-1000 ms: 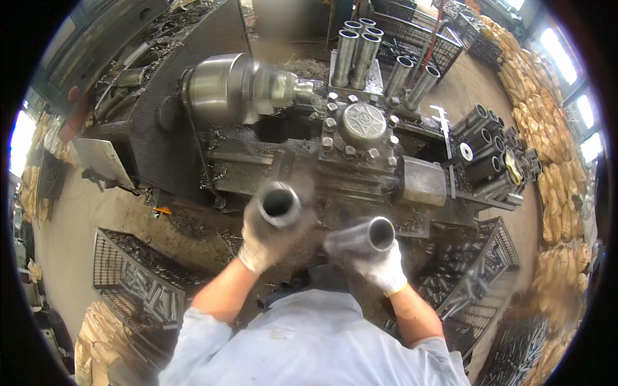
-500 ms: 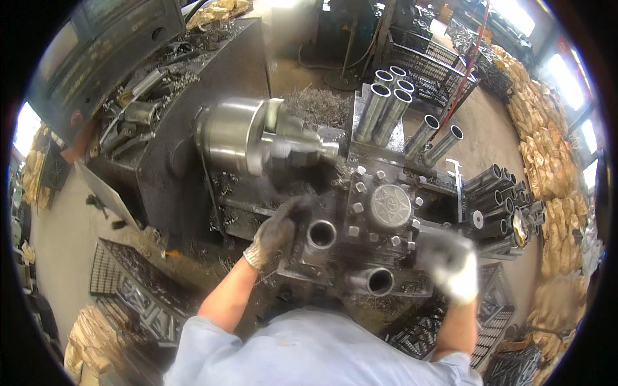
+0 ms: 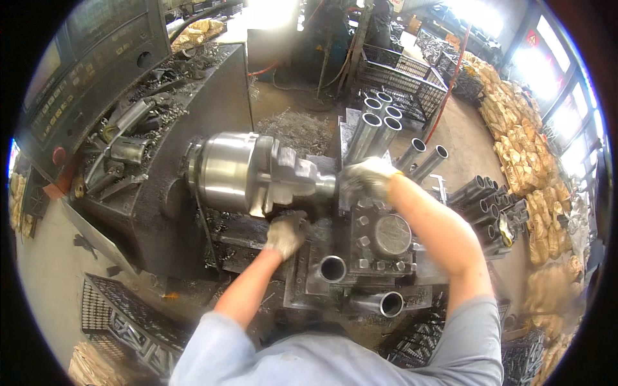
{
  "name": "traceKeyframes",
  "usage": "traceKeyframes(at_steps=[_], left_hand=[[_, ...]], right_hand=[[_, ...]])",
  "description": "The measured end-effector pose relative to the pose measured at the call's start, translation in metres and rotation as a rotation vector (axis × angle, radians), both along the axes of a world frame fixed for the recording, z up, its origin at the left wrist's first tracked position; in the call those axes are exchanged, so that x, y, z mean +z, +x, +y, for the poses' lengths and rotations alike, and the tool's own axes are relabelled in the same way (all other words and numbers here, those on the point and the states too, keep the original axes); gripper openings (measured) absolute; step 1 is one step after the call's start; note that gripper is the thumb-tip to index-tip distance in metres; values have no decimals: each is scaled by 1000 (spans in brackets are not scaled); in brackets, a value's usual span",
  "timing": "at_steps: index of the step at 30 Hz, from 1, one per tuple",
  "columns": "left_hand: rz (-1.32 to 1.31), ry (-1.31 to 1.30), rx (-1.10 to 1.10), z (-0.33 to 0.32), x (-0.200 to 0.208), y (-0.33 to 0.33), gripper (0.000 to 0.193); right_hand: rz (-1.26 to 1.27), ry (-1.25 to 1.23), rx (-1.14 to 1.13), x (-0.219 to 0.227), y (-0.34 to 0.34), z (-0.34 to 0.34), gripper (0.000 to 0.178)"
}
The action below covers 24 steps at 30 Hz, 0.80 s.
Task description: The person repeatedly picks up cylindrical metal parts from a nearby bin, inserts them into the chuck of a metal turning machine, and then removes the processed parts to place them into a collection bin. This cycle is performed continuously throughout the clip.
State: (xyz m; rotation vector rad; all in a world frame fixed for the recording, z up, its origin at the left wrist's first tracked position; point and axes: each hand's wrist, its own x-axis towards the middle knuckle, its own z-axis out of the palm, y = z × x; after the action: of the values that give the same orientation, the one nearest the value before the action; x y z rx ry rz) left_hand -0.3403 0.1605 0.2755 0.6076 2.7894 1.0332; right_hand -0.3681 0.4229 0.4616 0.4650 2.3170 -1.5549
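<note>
A shiny steel lathe chuck (image 3: 228,172) with stepped jaws (image 3: 290,168) grips a short metal piece whose round end (image 3: 326,185) sticks out to the right. My right hand (image 3: 368,177), in a whitish work glove with dark fingers, is beside that end; motion smears its fingers. Below the jaws is my left hand (image 3: 286,233), also gloved, its fingers curled and whatever they hold hidden. Right of it stands the square tool post (image 3: 380,241) with bolts and a round cap (image 3: 392,234). One steel tube (image 3: 332,269) stands upright near it; another tube (image 3: 380,303) lies in front.
Upright steel tubes (image 3: 364,136) stand behind the tool post, with a caliper (image 3: 439,188) and more stacked tubes (image 3: 483,209) to the right. Mesh crates (image 3: 96,302) sit at lower left and far back. A chip-covered machine housing (image 3: 212,96) fills the left.
My right hand has swung from right of the tool post up and left to the workpiece's end. My left hand has moved slightly toward the jaws. The chuck's jaws look sharper now.
</note>
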Motion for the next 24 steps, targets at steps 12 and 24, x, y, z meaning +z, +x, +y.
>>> traceKeyframes(at_steps=[12, 24], left_hand=[[909, -75, 86, -108, 140, -59, 86], [947, -185, 128, -107, 124, -84, 70]], right_hand=[[306, 834, 671, 32, -73, -46, 48], [-175, 472, 1097, -54, -109, -5, 30]])
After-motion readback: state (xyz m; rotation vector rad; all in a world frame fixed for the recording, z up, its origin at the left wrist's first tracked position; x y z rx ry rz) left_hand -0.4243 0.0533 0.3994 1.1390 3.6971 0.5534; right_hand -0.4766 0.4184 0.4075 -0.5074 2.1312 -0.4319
